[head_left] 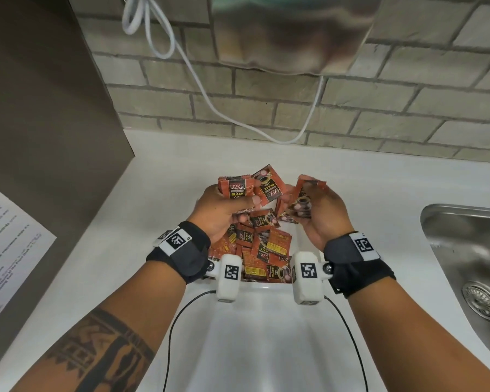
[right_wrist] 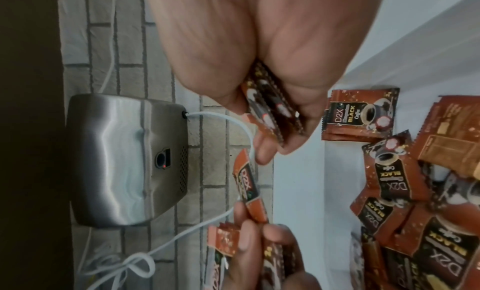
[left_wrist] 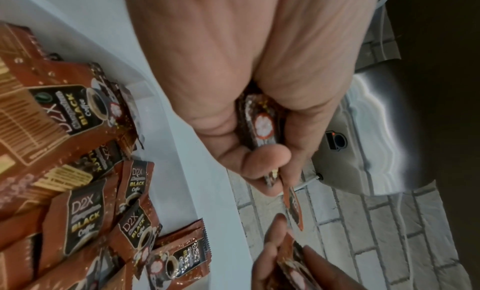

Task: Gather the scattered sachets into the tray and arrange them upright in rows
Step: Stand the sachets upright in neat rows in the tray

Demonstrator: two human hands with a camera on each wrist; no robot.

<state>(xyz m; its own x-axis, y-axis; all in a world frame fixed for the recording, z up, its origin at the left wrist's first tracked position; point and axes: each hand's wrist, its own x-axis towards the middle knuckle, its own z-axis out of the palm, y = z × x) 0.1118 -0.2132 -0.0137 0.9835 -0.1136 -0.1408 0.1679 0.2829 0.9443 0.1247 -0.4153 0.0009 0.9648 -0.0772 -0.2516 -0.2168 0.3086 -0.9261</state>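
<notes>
White countertop [head_left: 181, 171] fills most of your view, and on it sits the white tray [head_left: 255, 321], which serves as the landmark for everything else. Beyond the tray, grey brick wall [head_left: 351, 108] rises behind the counter, with a steel hand dryer [head_left: 289, 32] mounted on it and a white cord [head_left: 204, 91] looping down from the dryer toward the counter. To the right of the tray a steel sink [head_left: 470, 264] is set into the countertop; to the left of the tray a brown panel stands with a printed paper sheet [head_left: 9, 244] on it. Inside the tray, in its far half, lies a loose heap of brown-red sachets [head_left: 262, 244], overlapping flat at mixed angles, some face up and some showing their backs. Above the heap, your left hand [head_left: 224, 210] has its fingers and thumb curled round a small bunch of sachets [head_left: 236, 188], held with their printed faces toward you. Just beside it, over the tray's far right part, your right hand [head_left: 320, 213] likewise pinches a few sachets [head_left: 301, 203] between thumb and curled fingers; how many each hand grips is unclear.
</notes>
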